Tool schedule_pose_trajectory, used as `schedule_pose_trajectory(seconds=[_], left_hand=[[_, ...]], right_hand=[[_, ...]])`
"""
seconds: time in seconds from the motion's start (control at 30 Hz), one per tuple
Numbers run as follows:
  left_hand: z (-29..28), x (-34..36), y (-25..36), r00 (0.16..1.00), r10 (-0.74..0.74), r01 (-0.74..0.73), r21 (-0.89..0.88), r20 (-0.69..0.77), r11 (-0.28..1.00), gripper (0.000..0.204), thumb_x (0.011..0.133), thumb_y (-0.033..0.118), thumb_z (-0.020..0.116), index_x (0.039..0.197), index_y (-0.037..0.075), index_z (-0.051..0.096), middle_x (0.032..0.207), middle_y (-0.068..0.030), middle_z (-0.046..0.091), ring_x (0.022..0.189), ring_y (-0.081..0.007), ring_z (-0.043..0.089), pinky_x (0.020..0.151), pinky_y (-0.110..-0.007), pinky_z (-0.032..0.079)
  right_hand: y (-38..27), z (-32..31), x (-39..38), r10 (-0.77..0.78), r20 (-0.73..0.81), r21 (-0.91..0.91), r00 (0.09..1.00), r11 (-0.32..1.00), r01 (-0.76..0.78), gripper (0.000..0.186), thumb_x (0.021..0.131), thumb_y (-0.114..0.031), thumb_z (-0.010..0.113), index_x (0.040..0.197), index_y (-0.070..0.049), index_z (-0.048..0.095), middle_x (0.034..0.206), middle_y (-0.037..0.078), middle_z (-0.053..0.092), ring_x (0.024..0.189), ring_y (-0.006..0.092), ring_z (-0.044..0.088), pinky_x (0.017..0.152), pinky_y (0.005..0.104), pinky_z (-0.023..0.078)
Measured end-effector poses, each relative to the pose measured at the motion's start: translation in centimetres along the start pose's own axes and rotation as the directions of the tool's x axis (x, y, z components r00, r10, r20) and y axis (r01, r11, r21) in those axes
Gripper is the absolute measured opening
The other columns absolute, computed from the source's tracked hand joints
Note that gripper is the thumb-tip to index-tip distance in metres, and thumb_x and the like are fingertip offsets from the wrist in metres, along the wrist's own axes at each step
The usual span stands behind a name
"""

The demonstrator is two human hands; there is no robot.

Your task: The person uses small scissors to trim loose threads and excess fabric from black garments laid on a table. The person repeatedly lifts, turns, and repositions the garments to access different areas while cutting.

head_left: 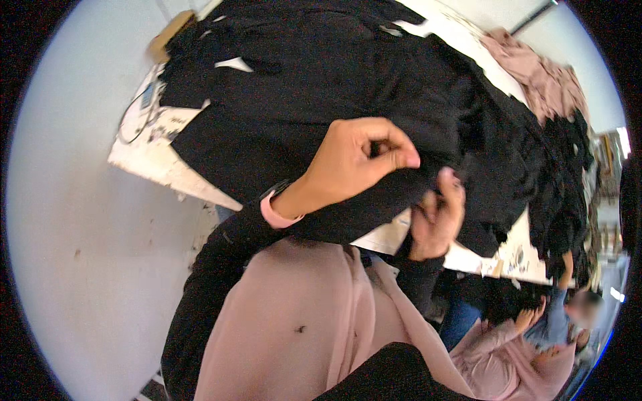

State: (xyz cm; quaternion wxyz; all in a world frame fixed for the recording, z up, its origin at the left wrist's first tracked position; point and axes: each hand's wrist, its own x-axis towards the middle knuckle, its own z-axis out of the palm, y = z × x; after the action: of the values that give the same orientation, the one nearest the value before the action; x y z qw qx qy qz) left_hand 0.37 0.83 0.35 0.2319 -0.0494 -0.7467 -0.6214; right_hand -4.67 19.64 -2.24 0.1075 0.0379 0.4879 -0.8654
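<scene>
My left hand (364,160), with a pink band at the wrist, is raised over black fabric (294,93), its index finger curled down to the thumb; what lies in that pinch, if anything, is too small to make out. Just right of it and lower, my right hand (438,210) is blurred, with loosely bent fingers apart and no object visible in them. The dark cloth covers much of a white table (137,150) and hangs close beneath both hands.
Pink fabric (535,73) lies at the back right beside more black cloth. A brown block (170,37) is at the far left corner, near a cord. Co-workers in pink (498,361) and blue (548,321) work at the right. A pale wall (67,200) borders the left.
</scene>
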Motion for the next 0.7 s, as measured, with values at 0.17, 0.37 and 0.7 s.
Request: schedule_pose_trajectory(seconds=[0.17,0.37,0.7], left_hand=[[-7.5,-2.0,-2.5,0.973,-0.100,0.032,-0.306,-0.208,0.952,0.012,0.094,0.012,0.068,0.095,0.000,0.070,0.090,-0.0084,0.073,0.084,-0.0134,0.068,0.079,-0.027,0.054],[-19.4,-7.9,-6.3,0.611,0.348,0.149,0.535,-0.711,0.831,0.045,0.093,0.005,0.064,0.136,0.001,0.053,0.131,-0.0161,0.061,0.117,-0.0247,0.058,0.105,-0.037,0.043],[-26.0,-12.2,-11.1,0.702,-0.178,0.607,0.448,-0.689,0.657,0.050,0.092,0.035,0.068,0.127,0.000,0.061,0.115,-0.0220,0.067,0.105,-0.0348,0.066,0.092,-0.040,0.051]], right_hand=[[-2.0,-2.9,1.2,-0.196,-0.242,-0.094,0.950,0.980,0.178,0.007,0.096,-0.022,0.064,0.094,-0.016,0.062,0.073,-0.006,0.054,0.040,0.0040,0.031,0.039,0.0226,0.027],[-3.5,-6.3,2.5,-0.077,-0.087,0.209,0.993,0.973,0.094,0.017,0.098,-0.016,0.062,0.083,-0.009,0.062,0.066,-0.003,0.052,0.041,0.0069,0.030,0.049,0.0249,0.028],[-2.9,-8.6,3.1,-0.061,-0.057,-0.010,0.997,0.998,0.061,0.019,0.090,-0.026,0.074,0.098,-0.010,0.068,0.092,0.000,0.068,0.052,0.0052,0.041,0.059,0.0243,0.035]])
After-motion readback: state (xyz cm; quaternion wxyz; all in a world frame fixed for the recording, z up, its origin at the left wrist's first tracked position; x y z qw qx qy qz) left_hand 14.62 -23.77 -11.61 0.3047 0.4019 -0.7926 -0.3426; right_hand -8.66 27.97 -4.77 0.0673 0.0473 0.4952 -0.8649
